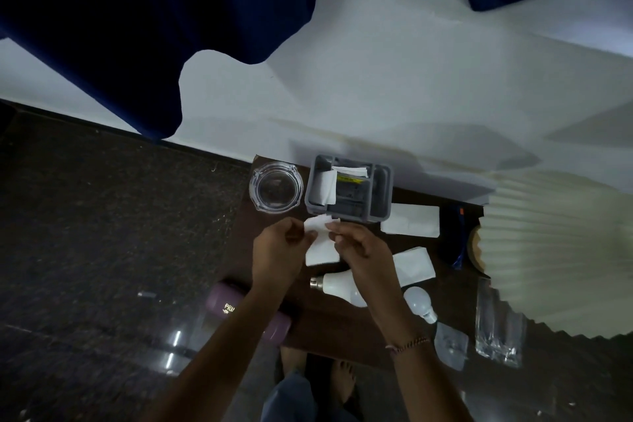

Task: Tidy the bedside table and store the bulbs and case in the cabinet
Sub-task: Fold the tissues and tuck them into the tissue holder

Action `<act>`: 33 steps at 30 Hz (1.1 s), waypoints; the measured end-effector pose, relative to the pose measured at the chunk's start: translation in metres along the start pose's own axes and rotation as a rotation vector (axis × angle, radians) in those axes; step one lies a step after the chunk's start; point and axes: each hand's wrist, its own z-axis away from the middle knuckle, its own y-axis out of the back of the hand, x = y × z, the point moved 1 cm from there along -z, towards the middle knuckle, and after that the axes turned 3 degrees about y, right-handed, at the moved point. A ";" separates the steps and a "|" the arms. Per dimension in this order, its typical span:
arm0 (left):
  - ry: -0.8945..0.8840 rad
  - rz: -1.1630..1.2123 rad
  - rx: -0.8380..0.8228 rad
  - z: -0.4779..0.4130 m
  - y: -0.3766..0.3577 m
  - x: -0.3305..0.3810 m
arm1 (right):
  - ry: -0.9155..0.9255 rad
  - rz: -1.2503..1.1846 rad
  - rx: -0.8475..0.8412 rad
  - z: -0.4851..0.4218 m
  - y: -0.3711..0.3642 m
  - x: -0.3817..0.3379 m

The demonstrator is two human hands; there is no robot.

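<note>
White bulb (337,284) on its side, metal cap leftward, near purple case (222,305).

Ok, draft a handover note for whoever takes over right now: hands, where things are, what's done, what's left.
Left hand and right hand both pinch a small white paper near the grey organizer.
Left bulb and right bulb lie on the bedside table; the purple case sits at its left near edge, under the left forearm.
Done: papers sit in the organizer.
Left: loose papers on the table, then bulbs and case to the cabinet, not in view.
</note>
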 end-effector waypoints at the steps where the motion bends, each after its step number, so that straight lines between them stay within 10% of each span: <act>1: -0.028 0.004 0.020 0.004 0.000 0.005 | 0.000 -0.015 0.053 0.003 0.002 0.000; 6: -0.123 0.100 0.056 0.033 -0.011 0.037 | -0.184 -0.327 0.272 0.019 0.010 -0.006; 20: -0.145 0.648 -0.216 0.045 -0.055 0.093 | -0.123 -0.562 0.123 0.009 0.039 -0.036; 33: -0.068 0.582 -0.300 0.020 -0.076 0.093 | -0.189 -0.602 0.104 -0.019 0.043 -0.016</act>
